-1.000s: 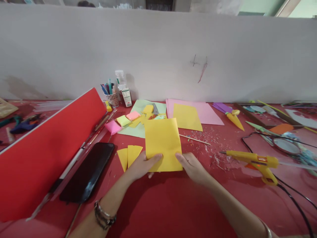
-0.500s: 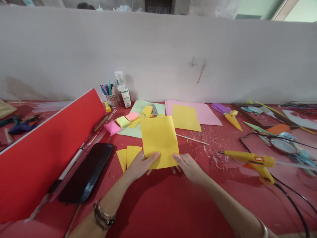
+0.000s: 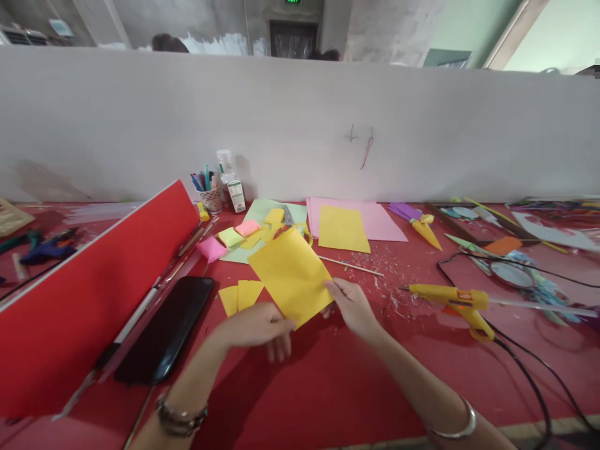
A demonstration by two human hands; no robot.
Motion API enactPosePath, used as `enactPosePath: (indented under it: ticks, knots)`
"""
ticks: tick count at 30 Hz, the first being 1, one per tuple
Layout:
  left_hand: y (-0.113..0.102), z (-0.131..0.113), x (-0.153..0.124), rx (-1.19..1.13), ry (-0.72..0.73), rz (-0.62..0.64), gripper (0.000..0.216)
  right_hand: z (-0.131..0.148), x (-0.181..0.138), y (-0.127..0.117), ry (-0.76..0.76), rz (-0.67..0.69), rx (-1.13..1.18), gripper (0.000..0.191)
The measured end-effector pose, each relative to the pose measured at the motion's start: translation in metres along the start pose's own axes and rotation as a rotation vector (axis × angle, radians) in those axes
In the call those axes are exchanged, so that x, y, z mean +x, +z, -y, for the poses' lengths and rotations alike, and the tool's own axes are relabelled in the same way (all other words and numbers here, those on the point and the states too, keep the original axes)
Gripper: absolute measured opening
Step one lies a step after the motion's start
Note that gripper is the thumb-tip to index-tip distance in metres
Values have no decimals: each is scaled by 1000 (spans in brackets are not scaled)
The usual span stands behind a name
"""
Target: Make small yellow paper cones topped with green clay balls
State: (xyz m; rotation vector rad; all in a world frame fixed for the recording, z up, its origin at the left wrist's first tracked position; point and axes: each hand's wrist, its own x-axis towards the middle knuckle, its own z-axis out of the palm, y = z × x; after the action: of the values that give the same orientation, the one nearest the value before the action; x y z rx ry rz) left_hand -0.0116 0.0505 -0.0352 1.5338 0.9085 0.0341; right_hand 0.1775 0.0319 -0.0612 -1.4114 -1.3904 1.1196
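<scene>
A yellow sheet of paper (image 3: pixel 293 272) is tilted above the red table, with one corner pointing down. My right hand (image 3: pixel 357 311) pinches its right corner, thumb on top and fingertips partly hidden underneath. At the lower corner, my left hand (image 3: pixel 257 326) has its thumb at the paper's edge, while its fingers hang below, apart from the thumb and blurred; whether the thumb touches the paper is unclear. Small yellow paper pieces (image 3: pixel 248 294) lie just behind my left hand. Beyond the held sheet are scissors (image 3: pixel 308 236) with yellow handles, partly covered.
A phone (image 3: pixel 166 331) and a leaning red board (image 3: pixel 94 306) stand at left. On the right lies a yellow glue gun (image 3: pixel 450 297) with a black cord. Farther back are pink paper (image 3: pixel 387 222), another yellow sheet (image 3: pixel 344 230), colored packets (image 3: pixel 229 237) and a pen cup (image 3: pixel 212 199).
The yellow sheet has turned from upright to tilted. My left hand has shifted down along it, its fingers loosened, while my right hand keeps its hold. The camera view has tipped up slightly.
</scene>
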Motion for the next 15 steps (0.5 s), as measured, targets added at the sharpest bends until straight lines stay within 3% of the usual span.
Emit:
enactPosePath:
  ticks: [1,3,4,8,10,13,15]
  knots:
    - [0,-4,-11,81,-45,166,42,0,1,0,18,29,-3,41]
    - [3,-15,-30,204,-39,245,45,0,1,0,47,100,-15,41]
    - [5,-20,-37,287,33,185,41,0,1,1,56,144,-25,41]
    - [16,-33,-37,752,436,-422,25,11,-4,4,55,356,-75,37]
    - [17,-33,-25,1017,507,-600,26,20,-8,3,21,482,-141,31]
    - [17,-28,-12,1275,537,-590,20,36,-12,-1,-115,614,-304,30]
    - [18,-25,-9,1336,574,-559,24,45,-13,-6,-240,606,-404,31]
